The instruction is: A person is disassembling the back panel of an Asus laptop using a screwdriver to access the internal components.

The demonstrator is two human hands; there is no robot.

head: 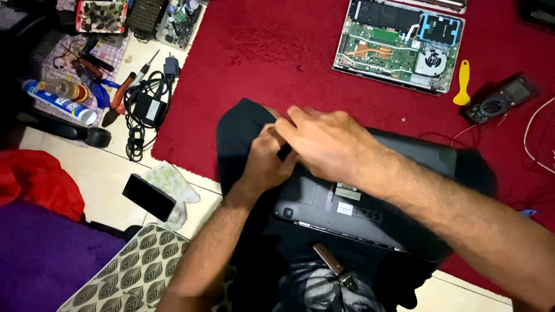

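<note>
A black plastic laptop turned underside-up [347, 202] lies across the person's lap at picture centre. Both hands meet at its ten-o'clock corner: the left hand [267, 164] curls onto the edge, the right hand [324, 141] lies over it, fingers together; whether either pinches anything I cannot tell. At one o'clock an opened laptop showing its green circuit board [399, 46] rests on the red carpet [260, 63], a yellow plastic pry tool [462, 84] just right of it.
</note>
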